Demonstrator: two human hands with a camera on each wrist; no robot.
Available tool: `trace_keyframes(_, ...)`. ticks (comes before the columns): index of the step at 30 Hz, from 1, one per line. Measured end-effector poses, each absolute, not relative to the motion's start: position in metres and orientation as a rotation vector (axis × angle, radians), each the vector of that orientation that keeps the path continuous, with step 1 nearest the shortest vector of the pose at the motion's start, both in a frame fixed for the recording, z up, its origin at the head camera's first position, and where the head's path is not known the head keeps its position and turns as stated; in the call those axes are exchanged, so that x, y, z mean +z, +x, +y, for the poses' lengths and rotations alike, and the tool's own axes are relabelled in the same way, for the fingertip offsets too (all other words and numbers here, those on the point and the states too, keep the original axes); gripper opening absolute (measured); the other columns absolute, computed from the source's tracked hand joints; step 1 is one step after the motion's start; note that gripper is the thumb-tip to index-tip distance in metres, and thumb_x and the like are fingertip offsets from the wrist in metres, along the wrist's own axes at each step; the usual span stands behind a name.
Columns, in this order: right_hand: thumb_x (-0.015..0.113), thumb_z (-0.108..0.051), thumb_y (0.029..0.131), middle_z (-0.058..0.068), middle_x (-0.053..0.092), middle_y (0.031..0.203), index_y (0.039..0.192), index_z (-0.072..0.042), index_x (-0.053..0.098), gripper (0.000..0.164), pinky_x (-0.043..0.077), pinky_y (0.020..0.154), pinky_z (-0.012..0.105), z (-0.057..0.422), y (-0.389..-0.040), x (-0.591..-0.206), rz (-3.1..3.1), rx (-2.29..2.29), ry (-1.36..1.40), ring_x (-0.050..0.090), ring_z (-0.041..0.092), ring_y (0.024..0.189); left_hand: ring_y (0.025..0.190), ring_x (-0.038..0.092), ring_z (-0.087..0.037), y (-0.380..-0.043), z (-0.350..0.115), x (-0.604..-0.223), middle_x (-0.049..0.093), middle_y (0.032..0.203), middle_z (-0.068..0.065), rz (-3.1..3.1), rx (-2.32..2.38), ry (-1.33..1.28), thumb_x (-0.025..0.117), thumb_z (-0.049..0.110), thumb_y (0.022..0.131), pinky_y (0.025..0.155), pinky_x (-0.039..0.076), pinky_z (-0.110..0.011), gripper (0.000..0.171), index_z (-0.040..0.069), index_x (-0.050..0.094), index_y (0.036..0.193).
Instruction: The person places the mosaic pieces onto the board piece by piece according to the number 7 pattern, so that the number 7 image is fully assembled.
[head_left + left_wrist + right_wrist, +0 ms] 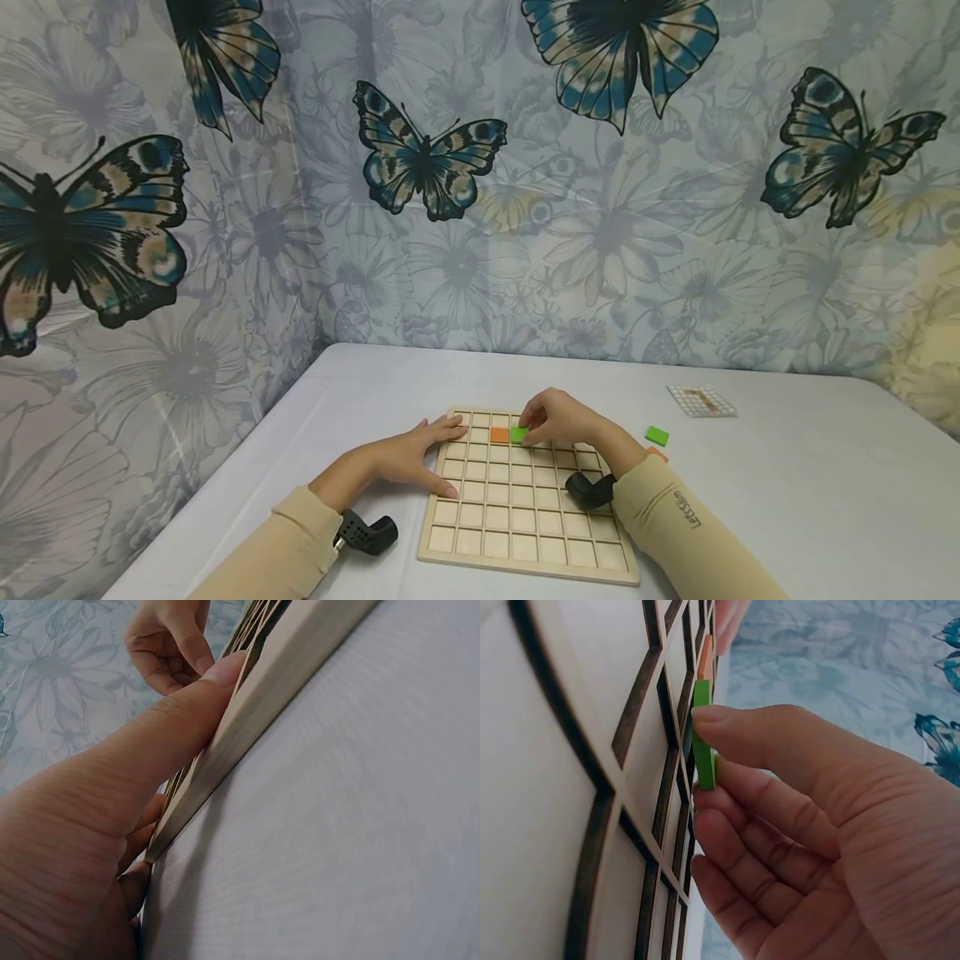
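Note:
A wooden grid board [523, 569] lies on the white table. My right hand [562, 418] is over its far rows and pinches a green square tile [704, 769] between thumb and fingers. That tile stands tilted at a cell, right beside an orange tile [499, 435] set in the grid. My left hand [411, 454] rests spread along the board's left edge, with the thumb on the rim and the other fingers at the far left corner. From the left wrist view, the left thumb [180, 716] presses onto the top of the wooden rim.
To the right of the board lie a loose green tile [657, 436] and an orange tile [657, 453], partly covered by the right forearm. Farther back is a small card [702, 402] printed with a grid. A butterfly-patterned cloth [465, 275] hangs behind the table.

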State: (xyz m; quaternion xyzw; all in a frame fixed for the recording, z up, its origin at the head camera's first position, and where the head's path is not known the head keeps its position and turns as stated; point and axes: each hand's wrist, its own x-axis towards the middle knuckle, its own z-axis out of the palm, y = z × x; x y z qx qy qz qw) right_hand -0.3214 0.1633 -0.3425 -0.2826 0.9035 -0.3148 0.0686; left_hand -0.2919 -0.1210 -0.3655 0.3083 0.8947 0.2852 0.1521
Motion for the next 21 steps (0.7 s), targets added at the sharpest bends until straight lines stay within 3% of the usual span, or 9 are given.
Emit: trace_keyframes(21, 0.076, -0.01, 0.075, 0.004, 0.068, 0.081, 0.088, -0.001, 0.07, 0.017, 0.05, 0.065, 0.022, 0.1612, -0.3199, -0.3414, 2.721, -0.948, -0.836, 0.058, 0.008, 0.071, 0.143, -0.002, -0.04, -0.2917, -0.1223, -0.3658, 0.011, 0.158, 0.001, 2.571, 0.805, 0.889, 0.078, 0.048, 0.07, 0.113, 0.006, -0.063, 0.091, 0.028, 0.033, 0.146)
